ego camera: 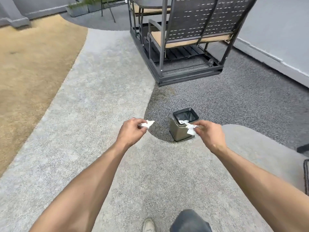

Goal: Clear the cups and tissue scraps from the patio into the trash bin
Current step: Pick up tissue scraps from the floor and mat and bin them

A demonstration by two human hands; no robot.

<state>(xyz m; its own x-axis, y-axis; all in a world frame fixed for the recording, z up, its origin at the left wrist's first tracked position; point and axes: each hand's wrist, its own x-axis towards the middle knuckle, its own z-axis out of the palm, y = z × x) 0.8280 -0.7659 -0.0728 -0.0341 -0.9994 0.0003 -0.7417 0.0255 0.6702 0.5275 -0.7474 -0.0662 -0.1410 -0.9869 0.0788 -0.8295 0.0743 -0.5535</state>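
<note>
- Left hand [131,131]: fingers curled, pinching a white tissue scrap [148,123] above the light paving, left of the bin.
- Right hand [209,133]: fingers curled around crumpled tissue [190,128], held in front of the bin's near rim.
- Bin [179,133]: square, upright, black liner [185,115]; stands on the dark gravel patch at its near edge. White scraps [183,121] lie inside.
- Swing bench [184,39]: beyond the bin, well apart, beside the grey wall [275,30].

Soft, even daylight with faint shadows and no glare. Wide-angle bending curves the edges. Slight motion blur softens the grass [33,67] at left.
</note>
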